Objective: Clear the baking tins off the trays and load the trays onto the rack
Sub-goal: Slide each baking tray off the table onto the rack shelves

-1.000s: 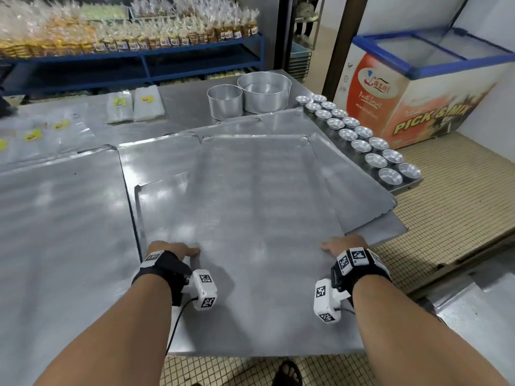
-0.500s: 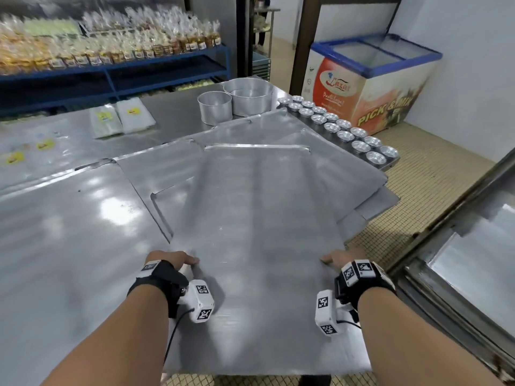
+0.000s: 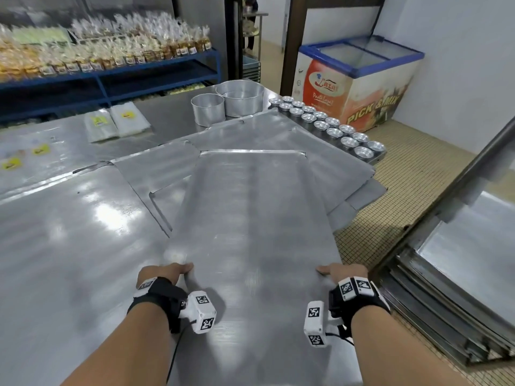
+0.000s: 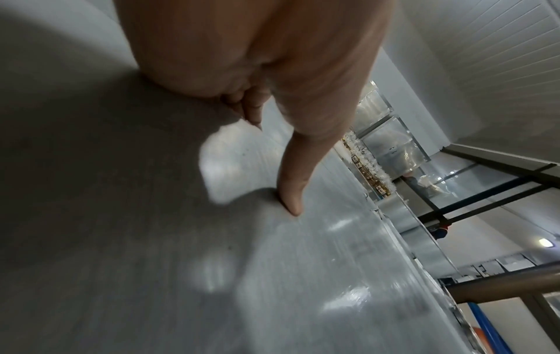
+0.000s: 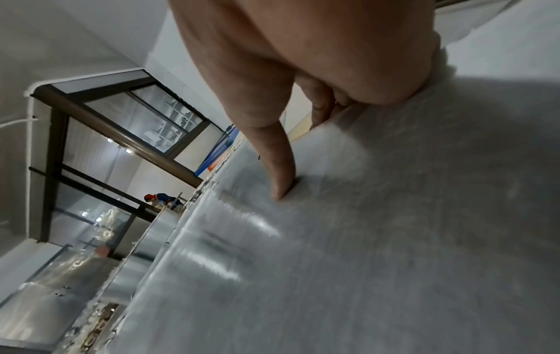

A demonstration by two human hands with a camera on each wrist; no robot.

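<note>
Swung further right since a moment ago, the large flat silver metal tray point(image 3: 250, 232) now points toward the steel rack point(image 3: 446, 316) at my right. My left hand point(image 3: 164, 274) and right hand point(image 3: 342, 273) clamp its side edges, thumbs on top, fingers seemingly curled underneath. Small round silver baking tins point(image 3: 334, 129) sit on the steel table point(image 3: 69, 232).

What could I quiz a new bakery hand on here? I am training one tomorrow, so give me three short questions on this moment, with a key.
1. True or false: the top tray carries small tins.
2. Which hands hold the top tray: A left only, B right only, C both?
3. How many large round tins stand at the table's far end?

Key: 1 false, the small tins sit on another tray. 2 C, left hand and right hand each have a grip on a side edge. 3 two.
</note>
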